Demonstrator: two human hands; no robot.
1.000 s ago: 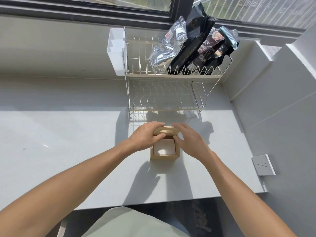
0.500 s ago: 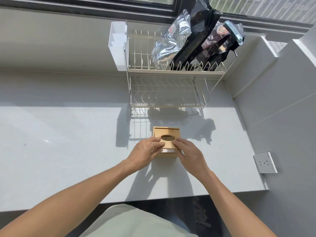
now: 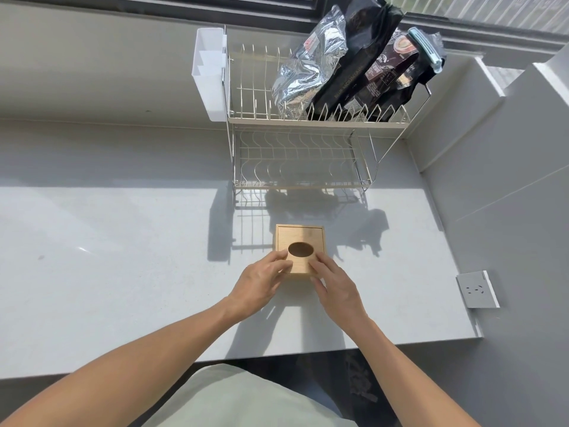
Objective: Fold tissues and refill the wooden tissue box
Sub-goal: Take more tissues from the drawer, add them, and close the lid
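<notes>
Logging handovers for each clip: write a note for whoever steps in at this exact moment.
Left hand: fingertips press the lid near its front left corner.
Right hand: fingertips press the lid's front right part.
The wooden tissue box sits on the counter before the dish rack, lid seated flat, oval slot dark, no tissue showing through.
Done: lid is on.
Left: confirm the lid is fully home, let go, perhaps pull a tissue up through the slot.

Sunlit grey counter [image 3: 123, 241] under a window [image 3: 492, 10], wall socket [image 3: 477, 289] at right.
</notes>
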